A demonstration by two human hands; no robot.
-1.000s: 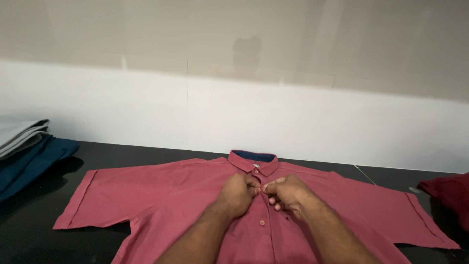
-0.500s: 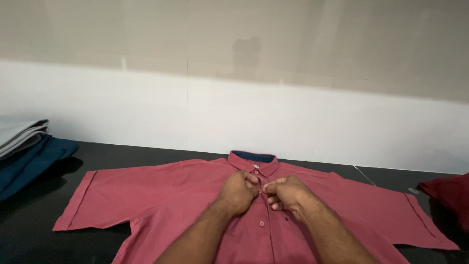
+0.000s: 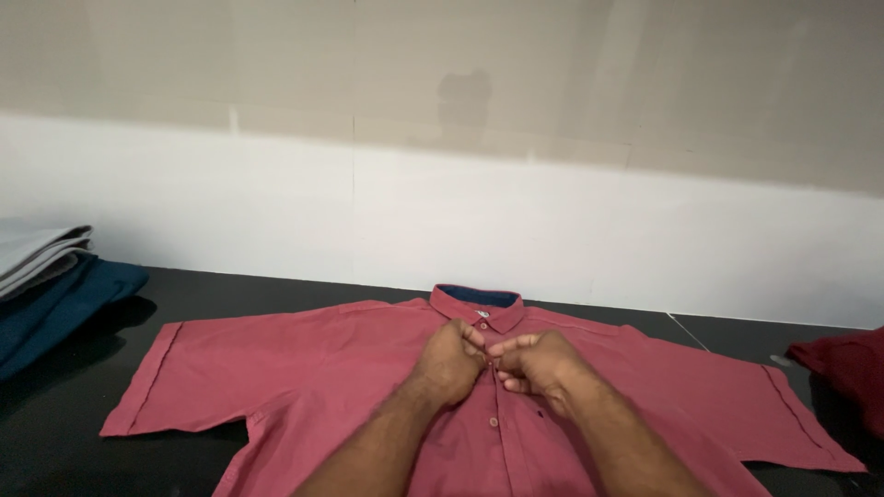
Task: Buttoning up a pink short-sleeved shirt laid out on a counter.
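Black bench (image 3: 64, 433), matte, running along a wall painted white below and grey-beige above. At the left edge, a stack of folded garments (image 3: 46, 285): pale grey pieces on top, deep teal beneath. At the right edge, a dark maroon cloth (image 3: 852, 364), partly cut off by the frame.

Spread flat across the bench, front up: a red short-sleeved shirt (image 3: 304, 368), sleeves stretched out to either side, collar (image 3: 479, 304) toward the wall with a navy inner band showing. Button placket down the middle, two lower buttons visible below the hands.

Left hand (image 3: 448, 361) curled into a loose fist on the left side of the placket, just under the collar, grip closed on the fabric edge there. Right hand (image 3: 537, 365) opposite, knuckles up, thumb and forefinger pinched together on the other placket edge. Fingertips of both hands meeting at the centre line, touching or nearly so. Both forearms entering from the bottom of the frame and converging over the chest of the shirt, resting low on the cloth. Button between the fingers hidden.
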